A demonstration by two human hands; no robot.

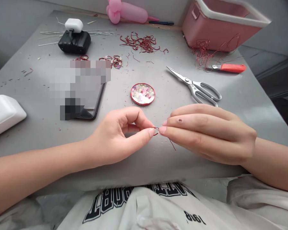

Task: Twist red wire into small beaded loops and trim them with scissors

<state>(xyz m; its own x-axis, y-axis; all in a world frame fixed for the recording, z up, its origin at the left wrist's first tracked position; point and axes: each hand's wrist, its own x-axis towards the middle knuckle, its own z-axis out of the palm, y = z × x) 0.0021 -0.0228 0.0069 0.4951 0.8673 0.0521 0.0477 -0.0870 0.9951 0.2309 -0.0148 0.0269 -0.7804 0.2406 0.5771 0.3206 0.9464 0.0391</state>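
At the bottom of the frame is a pale shirt [144, 210] with black lettering. Just above it, near the centre, the person's two hands meet over a grey worktop [134, 172]. The left hand [121, 135] pinches a thin dark red cord [172, 144] between thumb and index finger. The right hand [208, 134], its fingers laid together, grips the same cord at the fingertips; its thumb is hidden. A small bend of cord shows between the two grips, and a loose end hangs below the right fingertips.

At the left edge lies a rounded white case [6, 115], cut off by the frame. Right of it is a black-edged phone [89, 114], largely pixelated. Beyond the hands, near the centre, a red-rimmed jar lid [143, 103] holds pastel beads [142, 92]; right of it lie open scissors [191, 84] with grey handles.

Farther back, beaded red cord loops [115, 61] lie left of centre, and a red-handled knife [232, 68] lies at right, beside tangled red thread [203, 54]. A heap of cord snippets [145, 44] sits at upper centre. At upper left, a white earbud case [74, 25] rests on a black block [74, 46], near thin sticks [103, 33]. Along the back are a pink balloon [134, 12], a dark pen [161, 23] and, upper right, a pink bin [211, 32] with a white rim.
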